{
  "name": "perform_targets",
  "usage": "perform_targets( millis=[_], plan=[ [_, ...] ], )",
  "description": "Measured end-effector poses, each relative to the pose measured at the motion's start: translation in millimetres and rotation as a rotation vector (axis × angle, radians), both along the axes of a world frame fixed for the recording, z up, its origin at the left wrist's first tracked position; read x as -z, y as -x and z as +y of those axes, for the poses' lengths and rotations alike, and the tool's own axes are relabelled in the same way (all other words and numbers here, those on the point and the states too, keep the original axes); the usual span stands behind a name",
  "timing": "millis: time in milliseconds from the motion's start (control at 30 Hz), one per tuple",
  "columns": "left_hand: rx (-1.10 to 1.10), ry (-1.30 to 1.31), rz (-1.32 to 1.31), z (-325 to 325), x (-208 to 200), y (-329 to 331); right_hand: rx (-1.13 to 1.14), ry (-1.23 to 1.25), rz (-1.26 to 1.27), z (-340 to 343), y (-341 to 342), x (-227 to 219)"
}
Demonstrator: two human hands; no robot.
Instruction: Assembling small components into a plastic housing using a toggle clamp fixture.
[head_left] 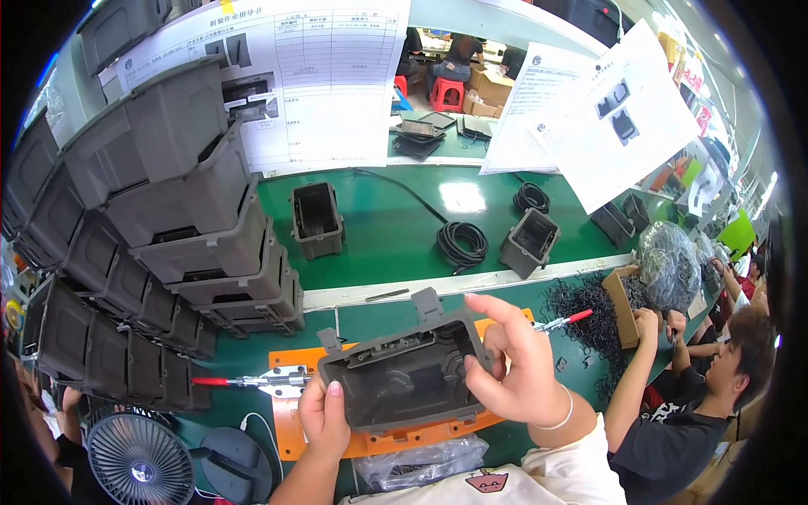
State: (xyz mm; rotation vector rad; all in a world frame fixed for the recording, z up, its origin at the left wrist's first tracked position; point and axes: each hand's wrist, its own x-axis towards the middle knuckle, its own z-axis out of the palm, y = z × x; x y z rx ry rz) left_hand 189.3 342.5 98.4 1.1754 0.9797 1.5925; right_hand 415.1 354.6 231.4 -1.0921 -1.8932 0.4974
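Note:
A dark grey plastic box housing (396,394) sits open side up in front of me, over an orange fixture plate (295,429). Two hinged tabs stand up from its far rim. My left hand (326,417) grips the box's left end, thumb on the rim. At the right end, my right hand (526,370) has its thumb at the inner edge and other fingers around the outside, with the index finger raised. Toggle clamps with red handles stick out on either side, a left clamp (282,380) and a right clamp (562,322).
Tall stacks of grey boxes (181,210) stand at left, above a black fan (141,459). Two more housings, one left (318,220) and one right (530,242), flank a coiled black cable (461,246). A co-worker (699,404) sits right, near loose black parts (581,324). Paper sheets (320,84) hang ahead.

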Motion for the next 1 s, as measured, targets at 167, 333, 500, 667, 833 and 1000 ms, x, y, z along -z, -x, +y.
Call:
perform_targets(
  millis=[167,333,500,667,833,1000],
  plan=[
    [-0.027,-0.007,-0.123,-5.9,1.8,3.6,-0.047,0.113,0.078,31.9,-7.9,12.6],
    [0.047,-0.193,0.155,-2.0,4.4,2.0,0.101,0.433,0.502,147.8,-38.6,53.5],
    [0.032,-0.298,0.348,-0.3,7.1,5.9,0.543,0.530,-0.344,211.4,-34.9,95.5],
    [0.025,-0.320,0.397,1.3,-1.2,7.9,0.239,-0.174,-0.748,233.2,63.0,107.5],
    [-0.039,-0.335,0.429,2.5,1.2,7.3,-0.062,-0.113,-0.869,266.6,118.0,131.9],
    [-0.101,-0.379,0.451,0.4,4.8,5.2,0.047,-0.105,-0.897,266.2,127.2,124.6]
  ],
)
